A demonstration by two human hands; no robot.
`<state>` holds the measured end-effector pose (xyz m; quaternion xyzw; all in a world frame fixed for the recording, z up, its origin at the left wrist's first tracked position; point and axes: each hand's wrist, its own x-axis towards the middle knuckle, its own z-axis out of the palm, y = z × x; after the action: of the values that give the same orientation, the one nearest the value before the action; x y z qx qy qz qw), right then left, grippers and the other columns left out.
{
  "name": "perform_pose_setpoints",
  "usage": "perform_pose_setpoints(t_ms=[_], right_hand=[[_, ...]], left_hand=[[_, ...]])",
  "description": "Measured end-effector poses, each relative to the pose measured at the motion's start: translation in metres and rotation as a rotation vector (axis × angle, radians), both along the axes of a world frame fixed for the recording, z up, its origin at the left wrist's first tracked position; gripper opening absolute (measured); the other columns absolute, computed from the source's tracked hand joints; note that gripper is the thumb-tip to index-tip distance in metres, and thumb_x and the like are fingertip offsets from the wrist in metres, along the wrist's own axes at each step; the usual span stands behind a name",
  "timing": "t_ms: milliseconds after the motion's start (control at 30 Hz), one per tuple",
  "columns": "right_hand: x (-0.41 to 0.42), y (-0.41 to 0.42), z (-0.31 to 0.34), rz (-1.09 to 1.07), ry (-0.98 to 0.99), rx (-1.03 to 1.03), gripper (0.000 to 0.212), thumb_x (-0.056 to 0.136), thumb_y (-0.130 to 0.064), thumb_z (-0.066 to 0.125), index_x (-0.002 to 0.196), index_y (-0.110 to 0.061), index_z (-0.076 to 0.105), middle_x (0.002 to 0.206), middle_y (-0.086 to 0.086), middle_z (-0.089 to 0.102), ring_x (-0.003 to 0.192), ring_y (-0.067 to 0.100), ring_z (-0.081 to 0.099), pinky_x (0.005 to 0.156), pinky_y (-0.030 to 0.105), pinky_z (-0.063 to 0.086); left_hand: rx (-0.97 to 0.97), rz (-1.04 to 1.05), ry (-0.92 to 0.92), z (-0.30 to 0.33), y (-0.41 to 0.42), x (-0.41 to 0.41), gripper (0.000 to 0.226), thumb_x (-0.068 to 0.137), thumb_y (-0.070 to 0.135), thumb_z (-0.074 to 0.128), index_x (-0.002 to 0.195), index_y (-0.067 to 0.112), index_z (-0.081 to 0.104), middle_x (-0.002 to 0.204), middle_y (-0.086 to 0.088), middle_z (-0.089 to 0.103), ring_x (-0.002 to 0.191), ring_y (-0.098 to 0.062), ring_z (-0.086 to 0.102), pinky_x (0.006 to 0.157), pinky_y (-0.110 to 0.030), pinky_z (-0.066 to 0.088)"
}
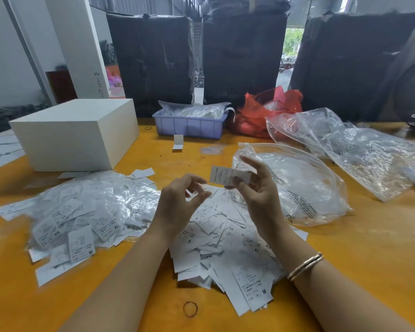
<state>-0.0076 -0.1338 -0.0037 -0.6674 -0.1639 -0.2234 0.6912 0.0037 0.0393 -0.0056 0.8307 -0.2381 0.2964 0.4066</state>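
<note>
Fingers (250,162) of the right hand (261,195) pinch a label (219,174), lying sideways. Just left of it, the left hand (180,200) curls loosely, empty.

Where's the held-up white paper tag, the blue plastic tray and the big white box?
Held-up white paper tag (222,174), head view, left half.
Blue plastic tray (189,127), head view, front wall.
Big white box (74,121), head view, top face.

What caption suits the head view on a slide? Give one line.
Right hand pinches a white label above a heap of labels on the orange table, left hand alongside.
</note>
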Motion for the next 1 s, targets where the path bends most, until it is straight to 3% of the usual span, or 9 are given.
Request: perform_pose_setpoints(t_ms=[100,333,500,667,767,867,1000], right_hand=[[-0.0009,0.0022,0.0029,0.034,-0.052,0.023,0.028,0.088,0.002,0.057,0.100,-0.023,0.059,0.089,0.004,0.066,0.083,0.020,0.068,0.070,0.020,0.052],[-0.0007,0.0007,-0.0004,-0.016,-0.103,-0.175,0.024,0.087,0.004,0.059,0.089,-0.020,0.059,0.086,0.004,0.064,0.082,0.018,0.066,0.072,0.023,0.053],[0.0020,-0.0032,-0.0018,-0.063,-0.129,-0.271,0.028,0.085,0.005,0.060,0.087,-0.023,0.060,0.083,-0.002,0.064,0.082,0.019,0.065,0.076,0.029,0.053],[0.0016,-0.0050,-0.0003,-0.068,-0.134,-0.288,0.029,0.084,0.006,0.061,0.085,-0.023,0.061,0.081,-0.004,0.065,0.079,0.017,0.065,0.075,0.027,0.051],[0.0000,-0.0032,0.0021,-0.058,-0.115,-0.208,0.026,0.086,0.005,0.059,0.086,-0.021,0.061,0.083,0.003,0.066,0.082,0.022,0.066,0.077,0.031,0.053],[-0.0007,-0.0023,0.0055,-0.041,-0.108,-0.093,0.024,0.086,0.006,0.058,0.085,-0.017,0.061,0.084,0.013,0.065,0.083,0.026,0.066,0.076,0.030,0.053],[-0.0020,-0.0021,0.0039,0.007,-0.089,-0.135,0.020,0.087,0.006,0.058,0.086,-0.014,0.060,0.084,0.013,0.065,0.082,0.022,0.067,0.076,0.028,0.053]], left_hand=[[0.042,-0.023,-0.019,-0.0004,-0.0002,0.0004,0.023,0.078,0.012,0.074,0.098,0.005,0.063,0.083,0.000,0.067,0.072,-0.008,0.057,0.063,-0.014,0.045],[0.023,-0.044,0.005,-0.0002,0.0000,-0.0003,0.021,0.079,0.016,0.074,0.093,0.005,0.062,0.082,0.002,0.065,0.073,0.003,0.052,0.062,-0.010,0.043],[0.017,-0.054,0.005,0.0003,0.0008,-0.0004,0.017,0.079,0.015,0.073,0.091,0.007,0.064,0.083,-0.002,0.068,0.074,-0.007,0.058,0.062,-0.017,0.046],[0.026,-0.045,-0.009,0.0000,0.0000,0.0000,0.016,0.078,0.012,0.074,0.089,0.005,0.065,0.082,-0.004,0.068,0.073,-0.012,0.059,0.062,-0.016,0.045],[0.036,-0.054,-0.016,0.0006,-0.0003,-0.0005,0.017,0.078,0.011,0.075,0.090,0.005,0.065,0.081,0.002,0.065,0.072,-0.010,0.058,0.062,-0.013,0.045],[0.045,-0.076,-0.023,0.0011,0.0001,-0.0012,0.020,0.077,0.010,0.075,0.094,0.006,0.066,0.081,0.001,0.067,0.074,-0.013,0.062,0.063,-0.019,0.048],[0.045,-0.067,-0.030,0.0012,-0.0004,-0.0012,0.018,0.077,0.010,0.076,0.091,0.004,0.066,0.080,0.001,0.066,0.074,-0.015,0.061,0.063,-0.020,0.048]])
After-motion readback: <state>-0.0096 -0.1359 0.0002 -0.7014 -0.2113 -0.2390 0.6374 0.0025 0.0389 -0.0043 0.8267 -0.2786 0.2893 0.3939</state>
